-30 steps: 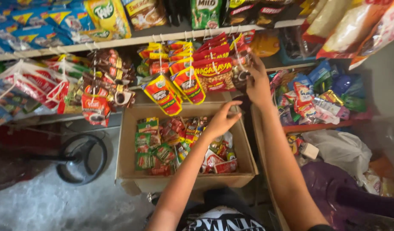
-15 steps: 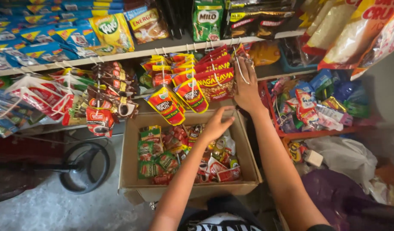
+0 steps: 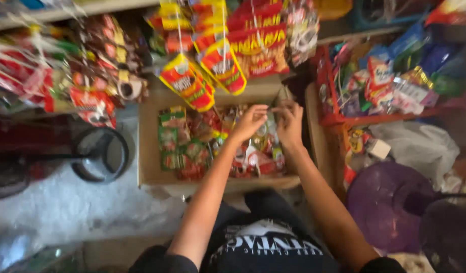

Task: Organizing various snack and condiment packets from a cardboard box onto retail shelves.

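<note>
Head view: 1 open cardboard box (image 3: 149, 151) on the floor, packed w/ small red and green snack sachets (image 3: 192, 146), too many and too blurred to count. Both hands meet over the box's far right corner: left hand (image 3: 249, 121) and right hand (image 3: 289, 123), fingertips nearly touching, fingers bunched around smth small, can't tell what. 2 yellow-red packets (image 3: 187, 83) hang just above the box. 1 red basket (image 3: 328, 101) right of the box, 1 dark ring-shaped stand (image 3: 99, 154) left of it.

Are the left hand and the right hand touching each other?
Cannot tell: in the blurred head view, left hand and right hand fingertips meet closely above the box.
</note>
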